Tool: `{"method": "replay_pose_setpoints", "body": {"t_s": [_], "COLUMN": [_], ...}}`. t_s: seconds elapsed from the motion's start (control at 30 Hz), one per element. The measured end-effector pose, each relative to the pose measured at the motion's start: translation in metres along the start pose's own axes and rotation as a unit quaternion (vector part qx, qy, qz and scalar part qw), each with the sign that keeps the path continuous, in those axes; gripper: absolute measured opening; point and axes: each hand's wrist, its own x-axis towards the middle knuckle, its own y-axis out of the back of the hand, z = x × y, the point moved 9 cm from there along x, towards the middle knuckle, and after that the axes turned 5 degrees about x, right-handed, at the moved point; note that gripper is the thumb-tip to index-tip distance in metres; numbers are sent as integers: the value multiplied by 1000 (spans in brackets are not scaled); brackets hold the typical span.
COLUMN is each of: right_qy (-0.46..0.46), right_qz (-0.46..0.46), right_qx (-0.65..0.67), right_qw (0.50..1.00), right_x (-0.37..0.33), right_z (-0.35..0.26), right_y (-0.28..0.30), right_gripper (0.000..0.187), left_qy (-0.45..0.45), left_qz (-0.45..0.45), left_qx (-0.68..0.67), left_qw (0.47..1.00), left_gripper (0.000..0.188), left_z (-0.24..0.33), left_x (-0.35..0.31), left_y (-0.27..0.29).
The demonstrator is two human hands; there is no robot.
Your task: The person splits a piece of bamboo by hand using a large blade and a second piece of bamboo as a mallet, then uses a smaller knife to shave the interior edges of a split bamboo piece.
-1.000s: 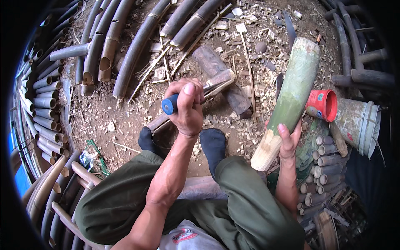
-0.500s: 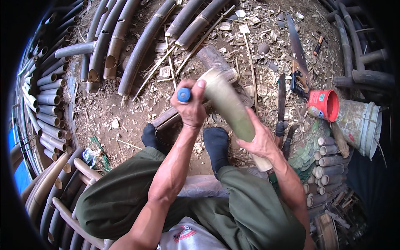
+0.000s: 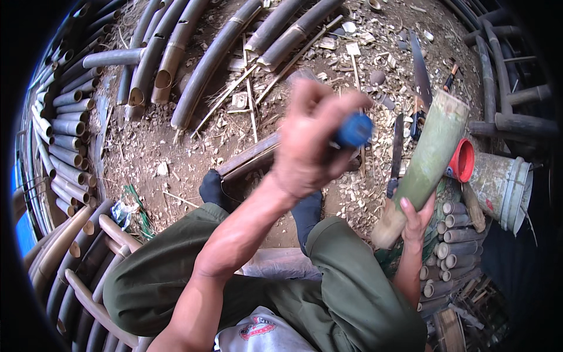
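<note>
Bamboo section (image 3: 431, 155), green and thick, stands tilted at the right, gripped near its base by the right hand (image 3: 417, 218); the left hand (image 3: 305, 144) raises a clenched blue-handled tool (image 3: 353, 129), seemingly ready to strike.

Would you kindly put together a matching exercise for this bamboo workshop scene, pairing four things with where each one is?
Things:
1. blue round tool handle
2. short green bamboo section
3. red plastic cap
4. long dark flat blade

Places:
A. lying on the chip-strewn ground at upper right
B. gripped in the raised left hand
C. held near its lower end by the right hand
D. on the mouth of the grey bucket lying on its side

Pairs: 1-B, 2-C, 3-D, 4-A
</note>
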Motion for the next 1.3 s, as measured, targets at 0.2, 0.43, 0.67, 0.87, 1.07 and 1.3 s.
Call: {"method": "replay_pose_setpoints", "body": {"t_s": [0.2, 0.43, 0.67, 0.87, 1.07, 1.3], "right_qy": [-24, 9, 45, 39, 27, 132], "right_qz": [45, -6, -32, -34, -31, -112], "right_qx": [132, 105, 119, 115, 106, 133], "right_qw": [990, 994, 991, 992, 994, 976], "right_x": [-32, -47, -49, -50, -46, -57], "right_z": [-27, -28, -37, -49, -56, -68], "right_y": [-14, 1, -5, -10, -11, -27], "right_gripper": [77, 73, 74, 74, 77, 85], "left_qy": [-71, -58, -61, -65, -56, -49], "left_qz": [-71, -197, -224, -205, -180, -203], "left_qx": [-89, -104, -88, -111, -122, -103], "left_qw": [991, 973, 969, 970, 974, 972], "left_gripper": [23, 30, 30, 28, 26, 25], "left_z": [30, 18, 3, 8, 2, 1], "left_x": [-49, -77, -82, -75, -68, -51], "left_y": [-79, -110, -118, -115, -118, -121]}}
